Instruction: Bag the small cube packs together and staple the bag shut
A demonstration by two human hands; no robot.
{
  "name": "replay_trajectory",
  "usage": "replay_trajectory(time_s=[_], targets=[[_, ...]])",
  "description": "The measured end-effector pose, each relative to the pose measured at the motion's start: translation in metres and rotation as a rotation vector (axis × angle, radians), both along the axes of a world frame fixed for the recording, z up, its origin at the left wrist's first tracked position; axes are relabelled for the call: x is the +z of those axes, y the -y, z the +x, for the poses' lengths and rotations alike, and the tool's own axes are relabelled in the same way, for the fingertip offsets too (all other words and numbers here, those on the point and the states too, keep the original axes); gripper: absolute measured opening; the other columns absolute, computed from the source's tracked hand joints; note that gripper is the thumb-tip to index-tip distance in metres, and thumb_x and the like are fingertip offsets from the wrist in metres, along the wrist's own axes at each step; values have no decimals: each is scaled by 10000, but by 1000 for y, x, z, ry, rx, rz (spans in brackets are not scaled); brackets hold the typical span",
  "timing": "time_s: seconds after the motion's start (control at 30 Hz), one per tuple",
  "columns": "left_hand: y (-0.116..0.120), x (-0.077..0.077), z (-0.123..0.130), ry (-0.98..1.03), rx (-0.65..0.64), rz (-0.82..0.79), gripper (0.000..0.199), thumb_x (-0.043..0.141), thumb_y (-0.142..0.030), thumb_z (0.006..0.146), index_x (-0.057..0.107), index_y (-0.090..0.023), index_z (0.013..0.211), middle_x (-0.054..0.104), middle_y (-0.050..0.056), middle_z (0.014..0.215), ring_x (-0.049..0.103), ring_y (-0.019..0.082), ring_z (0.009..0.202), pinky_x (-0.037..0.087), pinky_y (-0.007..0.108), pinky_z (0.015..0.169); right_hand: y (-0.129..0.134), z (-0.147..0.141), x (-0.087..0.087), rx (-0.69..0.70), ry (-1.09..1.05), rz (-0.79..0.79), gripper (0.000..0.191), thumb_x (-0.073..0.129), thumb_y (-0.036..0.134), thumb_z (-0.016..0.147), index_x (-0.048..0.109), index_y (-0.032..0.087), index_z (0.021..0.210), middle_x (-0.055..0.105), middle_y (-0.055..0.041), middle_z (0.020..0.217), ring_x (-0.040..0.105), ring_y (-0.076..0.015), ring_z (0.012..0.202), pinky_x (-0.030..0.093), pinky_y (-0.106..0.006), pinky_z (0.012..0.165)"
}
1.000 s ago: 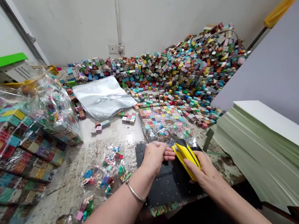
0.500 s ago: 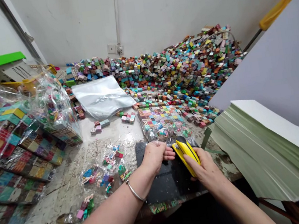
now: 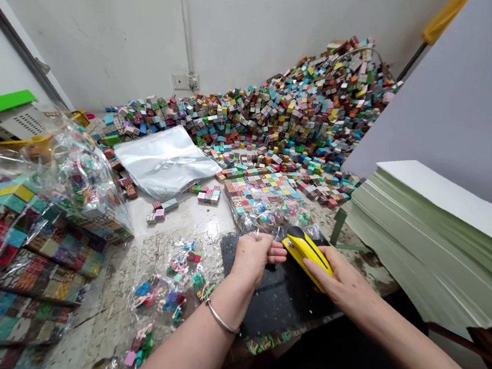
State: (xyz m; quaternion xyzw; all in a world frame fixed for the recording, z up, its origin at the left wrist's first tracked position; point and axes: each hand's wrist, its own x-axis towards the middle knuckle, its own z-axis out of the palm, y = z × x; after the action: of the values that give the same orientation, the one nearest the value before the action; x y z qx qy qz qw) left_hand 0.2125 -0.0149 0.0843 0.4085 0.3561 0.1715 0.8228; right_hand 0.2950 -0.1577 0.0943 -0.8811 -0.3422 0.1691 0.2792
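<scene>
A yellow and black stapler (image 3: 306, 255) is gripped in my right hand (image 3: 338, 272), its jaw end pointing away and to the left, close to my left fingertips. My left hand (image 3: 256, 256) is closed in a pinch on the near end of a clear plastic bag (image 3: 259, 213), its other fingers curled alongside. Inside the bag lie rows of small patterned blocks (image 3: 260, 190) and, nearer me, little colourful figures. Under both hands is a dark board (image 3: 285, 304) at the table's front edge. A silver bangle (image 3: 221, 317) circles my left wrist.
Small bags of figures (image 3: 170, 296) lie left of my forearm. Filled block bags (image 3: 29, 239) are stacked at far left. Flat clear bags (image 3: 165, 162) lie behind, before a long heap of loose blocks (image 3: 299, 104). A tall stack of pale sheets (image 3: 446, 242) stands right.
The view has shifted slightly. My left hand keeps its pinch on the bag, and the stapler in my right hand stays beside it, nearly unmoved.
</scene>
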Motion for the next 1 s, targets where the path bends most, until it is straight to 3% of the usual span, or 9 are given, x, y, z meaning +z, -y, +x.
replay_trajectory(time_s=[0.07,0.17,0.27,0.37,0.57,0.8,1.0], targets=[[0,-2,0,10,-3,0,225,479,-87,812,565,-59,606,620,70,560,591,103,449,517,207,476,7,1,1,82,74,-40,413,409,514,799,542,168,980,595,-99,920,562,-240,870,463,-380,777],[-1,-4,0,20,-15,0,230,486,-97,809,580,-53,603,623,80,559,592,105,448,521,208,482,14,6,6,115,113,-58,414,371,504,826,562,167,974,615,-103,936,568,-249,900,450,-396,808],[-1,-6,0,22,-17,3,228,495,-107,807,587,-51,606,625,83,566,598,108,458,525,208,488,12,22,11,125,246,34,382,346,418,858,570,155,1021,608,-118,1014,560,-240,970,445,-381,854],[-2,-7,0,21,-18,8,217,510,-122,807,586,-55,615,627,81,577,602,109,468,527,207,487,2,43,9,242,436,81,337,395,266,830,572,158,1096,574,-121,1096,543,-237,1012,447,-381,872],[-2,-6,-1,11,-25,6,213,515,-139,811,587,-61,627,624,74,563,594,104,456,525,201,476,-25,55,6,421,684,-124,426,478,54,719,573,152,1122,546,-138,1155,501,-278,1036,455,-391,817],[-2,-5,-1,-7,-14,4,208,510,-140,813,588,-63,636,633,78,586,591,100,460,527,203,475,-35,54,13,572,714,-167,177,453,109,827,614,182,832,601,-72,838,497,-220,826,407,-318,712],[4,-1,-6,-4,0,1,184,517,-138,806,594,-62,657,645,86,619,599,103,471,528,204,478,-31,67,10,607,649,-113,221,422,183,873,633,170,808,631,-59,790,527,-196,787,411,-300,742]])
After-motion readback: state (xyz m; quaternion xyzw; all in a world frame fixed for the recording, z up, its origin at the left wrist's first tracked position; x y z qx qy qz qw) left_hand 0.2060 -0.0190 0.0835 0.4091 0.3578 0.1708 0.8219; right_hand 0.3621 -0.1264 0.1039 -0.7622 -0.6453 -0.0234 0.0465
